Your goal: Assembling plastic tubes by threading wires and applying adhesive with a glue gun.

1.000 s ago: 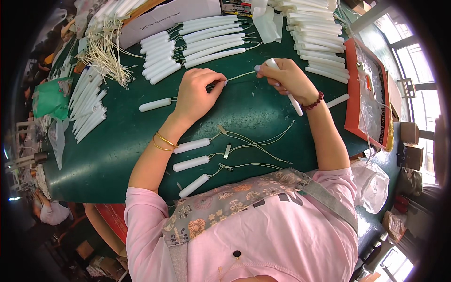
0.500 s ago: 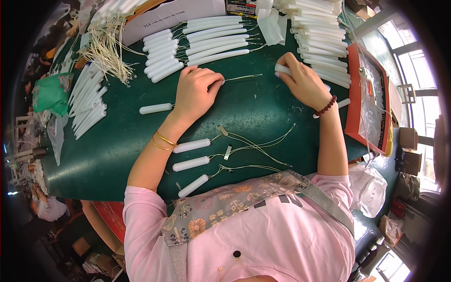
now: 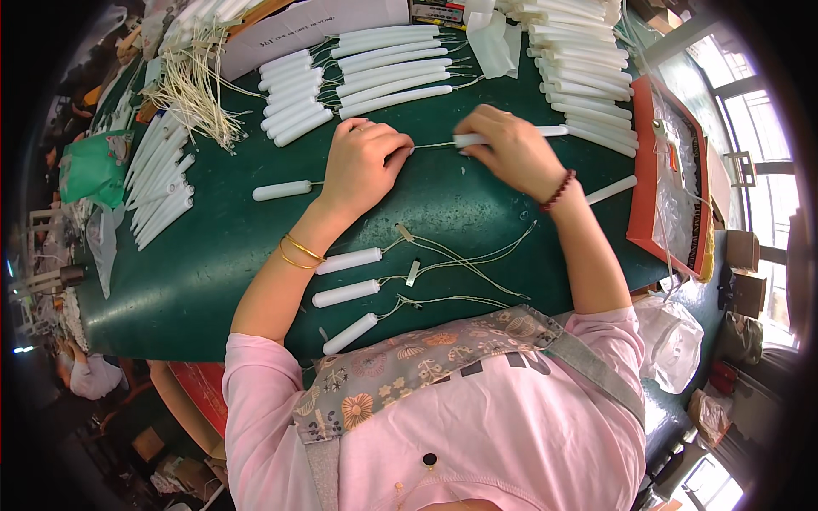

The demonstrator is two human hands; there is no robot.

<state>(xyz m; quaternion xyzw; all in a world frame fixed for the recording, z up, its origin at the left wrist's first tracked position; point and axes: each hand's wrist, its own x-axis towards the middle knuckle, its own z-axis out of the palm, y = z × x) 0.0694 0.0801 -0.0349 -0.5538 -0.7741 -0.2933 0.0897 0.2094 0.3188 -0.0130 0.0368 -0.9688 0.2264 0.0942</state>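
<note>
My left hand pinches a thin pale wire between thumb and fingertips. At its other side this wire seems to join a short white tube on the green table. In my right hand is a longer white tube, roughly level. Its left end meets the wire's tip; whether the wire is inside cannot be made out. Nearer my body lie three short white tubes with wires trailing right and small flat tabs on them. One loose white tube rests beside my right wrist.
Wired white tubes lie in rows at the back, before a pale box. More long tubes are stacked at back right, by an orange-red box. At left are a wire bundle, more tubes and a green bag.
My right hand has moved left with the white tube, bringing its end to the wire's tip. My left hand has stayed nearly in place, still pinching the wire.
</note>
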